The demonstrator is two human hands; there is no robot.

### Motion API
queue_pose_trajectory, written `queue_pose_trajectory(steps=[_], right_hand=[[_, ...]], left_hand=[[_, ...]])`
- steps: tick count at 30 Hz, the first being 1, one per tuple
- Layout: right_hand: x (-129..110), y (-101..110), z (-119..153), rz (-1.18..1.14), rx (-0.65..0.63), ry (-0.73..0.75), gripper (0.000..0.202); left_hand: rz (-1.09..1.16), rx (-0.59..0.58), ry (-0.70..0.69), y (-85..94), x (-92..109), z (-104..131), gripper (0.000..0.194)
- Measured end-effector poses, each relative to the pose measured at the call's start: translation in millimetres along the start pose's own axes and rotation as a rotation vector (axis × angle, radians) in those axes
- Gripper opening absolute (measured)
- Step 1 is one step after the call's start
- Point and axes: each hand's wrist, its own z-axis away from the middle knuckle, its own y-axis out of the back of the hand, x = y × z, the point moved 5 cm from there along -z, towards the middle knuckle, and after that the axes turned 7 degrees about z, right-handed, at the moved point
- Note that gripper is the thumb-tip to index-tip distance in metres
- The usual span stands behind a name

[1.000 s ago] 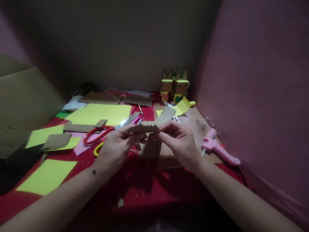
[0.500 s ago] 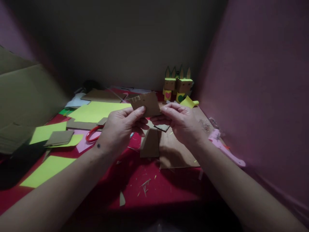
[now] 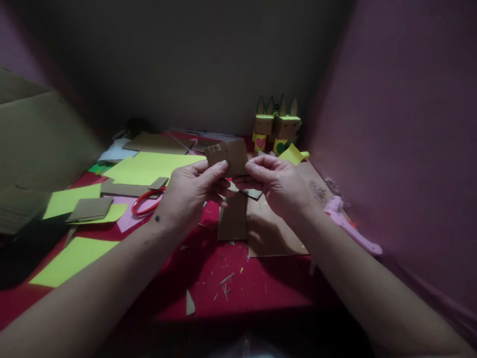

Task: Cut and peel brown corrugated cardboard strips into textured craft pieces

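The card (image 3: pixel 234 155) is up above the table (image 3: pixel 261 296), pinched at its left part by the left hand (image 3: pixel 188 194) and at its right edge by the right hand (image 3: pixel 285 184); a board (image 3: pixel 274 236) lies below, red handle (image 3: pixel 136 205) left, glue gun (image 3: pixel 352 230) right, figures (image 3: pixel 287 128) behind

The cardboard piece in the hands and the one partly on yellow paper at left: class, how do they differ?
The held piece is raised between the left hand and right hand; the left-side piece lies partly on yellow paper. The held piece is tilted up; the left-side piece lies nearly flat. Both are thin, brownish, roughly four-sided cardboard.
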Motion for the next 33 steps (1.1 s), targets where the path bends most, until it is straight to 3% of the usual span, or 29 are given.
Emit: queue_pose_trajectory(steps=[7,16,23,28,33], right_hand=[[-2.8,-0.1,0.1,-0.025,-0.04,0.025,0.02],[-10.7,-2.1,8.3,0.074,0.113,0.098,0.024],[-7.0,-1.2,6.2,0.11,0.11,0.098,0.026],[-8.6,3.0,5.6,0.167,0.16,0.155,0.02],[-9.1,0.1,6.3,0.072,0.172,0.113,0.02]], left_hand=[[0.029,-0.014,-0.004,-0.6,-0.8,1.2,0.017],[0.008,-0.03,-0.078,-5.7,3.1,2.7,0.023],[0.048,-0.081,-0.071,-8.7,1.8,1.7,0.029],[0.063,-0.083,-0.094,-10.3,3.5,2.2,0.024],[0.081,-0.077,-0.093,-10.7,3.9,2.2,0.019]])
